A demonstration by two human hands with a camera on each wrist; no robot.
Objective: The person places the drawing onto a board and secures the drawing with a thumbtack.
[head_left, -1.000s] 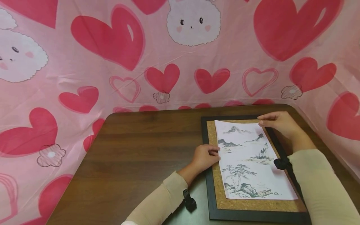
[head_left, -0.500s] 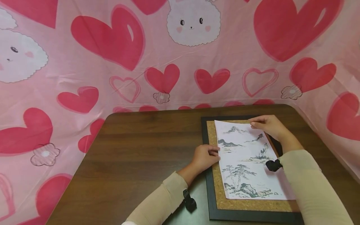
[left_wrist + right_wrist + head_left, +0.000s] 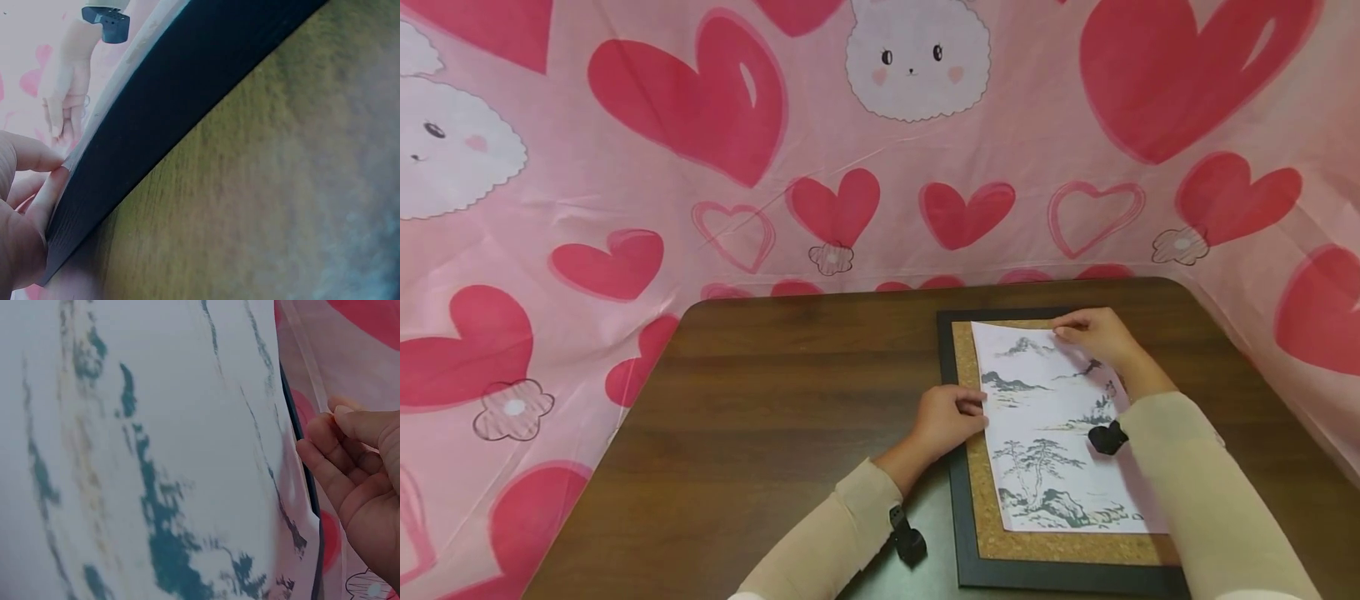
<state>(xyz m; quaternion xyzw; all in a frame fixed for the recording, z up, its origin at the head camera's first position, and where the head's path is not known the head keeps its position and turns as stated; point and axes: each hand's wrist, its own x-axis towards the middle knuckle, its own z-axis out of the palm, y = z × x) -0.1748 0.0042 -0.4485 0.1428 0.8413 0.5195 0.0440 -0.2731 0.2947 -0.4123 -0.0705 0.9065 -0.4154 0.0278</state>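
A sheet of paper (image 3: 1052,408) printed with an ink landscape lies on a cork board (image 3: 992,546) in a black frame (image 3: 1052,575). At the paper's left edge, my left hand (image 3: 946,419) rests with thumb and finger tips apart along it. My right hand (image 3: 1097,335) is at the paper's top edge, right of its middle. In the right wrist view, the right thumb tip meets the index finger, while another fingertip (image 3: 305,450) is right by the board's edge. I cannot tell whether something small sits in that pinch. My right forearm hides the paper's lower right corner.
The framed board lies on the right part of a dark wooden table (image 3: 790,433). Behind the table hangs a pink cloth (image 3: 895,217) with hearts and bunny faces. Each wrist wears a small black camera, the left camera (image 3: 910,546) and the right camera (image 3: 1107,437).
My right hand has moved left along the paper's top edge, from near the top right corner toward the middle. The left hand, the paper and the board have stayed in place.
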